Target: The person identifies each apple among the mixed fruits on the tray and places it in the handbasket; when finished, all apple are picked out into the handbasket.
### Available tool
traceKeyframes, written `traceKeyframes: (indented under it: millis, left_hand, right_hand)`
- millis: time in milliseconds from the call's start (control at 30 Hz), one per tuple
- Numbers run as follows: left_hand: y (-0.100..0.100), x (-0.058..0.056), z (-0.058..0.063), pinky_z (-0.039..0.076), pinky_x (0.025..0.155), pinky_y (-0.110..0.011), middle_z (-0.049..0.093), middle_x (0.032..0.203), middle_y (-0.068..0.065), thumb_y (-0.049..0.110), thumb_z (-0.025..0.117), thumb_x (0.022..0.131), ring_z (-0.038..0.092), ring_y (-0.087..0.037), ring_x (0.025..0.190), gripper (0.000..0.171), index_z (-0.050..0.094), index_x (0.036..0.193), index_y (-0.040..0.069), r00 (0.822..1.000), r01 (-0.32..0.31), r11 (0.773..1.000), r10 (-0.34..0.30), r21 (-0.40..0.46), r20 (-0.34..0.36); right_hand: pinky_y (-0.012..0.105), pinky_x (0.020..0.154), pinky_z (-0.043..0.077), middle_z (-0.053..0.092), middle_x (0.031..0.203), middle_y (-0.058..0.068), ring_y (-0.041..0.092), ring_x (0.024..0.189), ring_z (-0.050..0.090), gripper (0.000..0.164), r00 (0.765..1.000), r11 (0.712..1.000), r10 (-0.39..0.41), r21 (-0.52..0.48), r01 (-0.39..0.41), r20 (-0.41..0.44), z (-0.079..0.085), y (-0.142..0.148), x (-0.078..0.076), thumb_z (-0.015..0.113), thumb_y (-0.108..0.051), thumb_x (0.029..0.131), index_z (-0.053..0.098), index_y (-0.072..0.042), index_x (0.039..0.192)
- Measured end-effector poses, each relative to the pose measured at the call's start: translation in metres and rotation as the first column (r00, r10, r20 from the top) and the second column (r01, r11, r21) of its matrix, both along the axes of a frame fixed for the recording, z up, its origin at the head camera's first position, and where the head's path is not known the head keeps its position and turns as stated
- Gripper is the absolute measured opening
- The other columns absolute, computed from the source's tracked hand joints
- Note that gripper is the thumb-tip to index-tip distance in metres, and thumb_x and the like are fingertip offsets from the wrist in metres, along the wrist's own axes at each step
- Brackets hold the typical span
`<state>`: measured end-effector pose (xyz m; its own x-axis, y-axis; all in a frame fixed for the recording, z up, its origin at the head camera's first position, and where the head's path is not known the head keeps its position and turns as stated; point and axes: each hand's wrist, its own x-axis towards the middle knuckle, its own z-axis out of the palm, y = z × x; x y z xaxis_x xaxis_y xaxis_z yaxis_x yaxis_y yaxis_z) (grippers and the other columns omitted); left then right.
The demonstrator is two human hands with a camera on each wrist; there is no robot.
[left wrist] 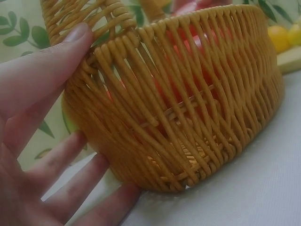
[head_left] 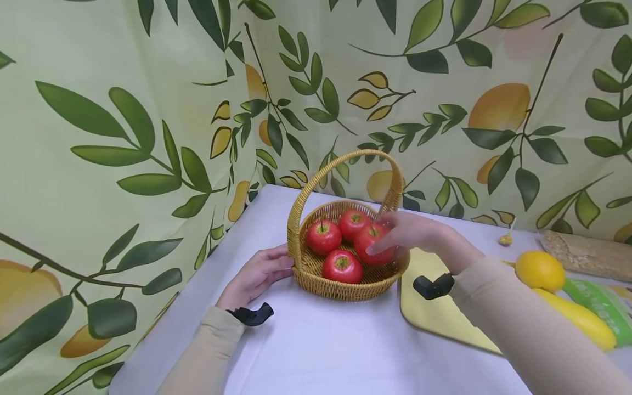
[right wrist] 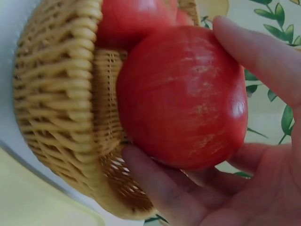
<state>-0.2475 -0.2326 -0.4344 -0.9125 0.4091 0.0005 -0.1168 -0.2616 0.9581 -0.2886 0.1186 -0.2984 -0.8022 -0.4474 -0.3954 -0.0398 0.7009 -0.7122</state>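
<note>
A wicker basket (head_left: 333, 289) with a tall arched handle stands on the white-covered table. Several red apples (head_left: 342, 266) lie in it. My right hand (head_left: 412, 235) reaches over the basket's right side and grips one apple (right wrist: 183, 99), fingers under it and thumb along its far side in the right wrist view. This apple overlaps another apple (right wrist: 134, 21) behind it. On the basket's left end rests my left hand (head_left: 261, 274). In the left wrist view its thumb lies by the handle's base, and its fairly straight fingers (left wrist: 70, 183) touch the woven outer wall.
Right of the basket lies a yellow cutting board (head_left: 434, 307), partly under my right forearm. Farther right are an orange-yellow round fruit (head_left: 540, 270), a long yellow item (head_left: 577, 318) and a green packet (head_left: 599, 302). Leaf-patterned cloth (head_left: 434, 99) hangs behind the table.
</note>
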Motion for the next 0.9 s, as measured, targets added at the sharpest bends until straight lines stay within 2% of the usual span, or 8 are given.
traceKeyframes:
  millis: [133,267,433,633,900]
  left_hand:
    - [-0.001,0.000,0.001,0.050,0.105,-0.043,0.037,0.160,-0.021,0.001,0.064,0.097,0.059,-0.022,0.125,0.027,0.077,0.118,0.010,1.000,-0.002,1.000,0.002,0.001,0.001]
    - [-0.001,0.000,0.002,0.050,0.106,-0.044,0.037,0.160,-0.020,0.002,0.066,0.097,0.058,-0.022,0.126,0.026,0.077,0.119,0.008,1.000,-0.002,1.000,0.002,-0.007,0.006]
    - [-0.001,-0.001,0.002,0.050,0.105,-0.042,0.038,0.160,-0.018,0.004,0.068,0.097,0.056,-0.021,0.128,0.023,0.079,0.114,0.013,1.000,-0.014,1.000,0.015,-0.017,0.012]
    - [-0.002,-0.001,0.000,0.050,0.105,-0.041,0.041,0.158,-0.019,0.004,0.067,0.098,0.059,-0.021,0.124,0.025,0.076,0.120,0.009,1.000,-0.011,1.000,0.011,-0.019,0.010]
    - [0.000,-0.001,0.000,0.050,0.105,-0.043,0.038,0.160,-0.017,0.003,0.066,0.097,0.055,-0.022,0.129,0.025,0.080,0.109,0.019,1.000,-0.013,1.000,0.013,-0.020,0.010]
  right_hand:
    - [0.053,0.099,0.052,0.051,0.139,0.019,0.037,0.123,0.054,0.090,0.999,0.998,0.031,0.059,-0.030,-0.025,0.003,-0.002,-0.005,0.084,-0.038,0.082,0.039,0.001,0.150]
    - [0.057,0.102,0.049,0.051,0.140,0.019,0.038,0.128,0.049,0.093,0.998,0.992,0.055,0.116,-0.050,-0.042,0.003,-0.005,-0.006,0.085,-0.043,0.081,0.041,0.001,0.150]
    - [0.057,0.101,0.050,0.053,0.138,0.018,0.040,0.129,0.046,0.093,0.994,0.982,0.088,0.175,-0.075,-0.068,0.007,-0.010,-0.008,0.086,-0.045,0.079,0.044,0.001,0.148]
    - [0.054,0.101,0.050,0.053,0.136,0.017,0.037,0.126,0.050,0.093,0.995,0.979,0.097,0.184,-0.090,-0.028,0.010,-0.011,-0.010,0.085,-0.046,0.080,0.044,0.001,0.148]
    - [0.052,0.099,0.053,0.052,0.137,0.019,0.037,0.126,0.051,0.095,0.998,0.982,0.060,0.175,-0.063,0.027,0.008,-0.008,-0.014,0.085,-0.047,0.080,0.041,0.002,0.148]
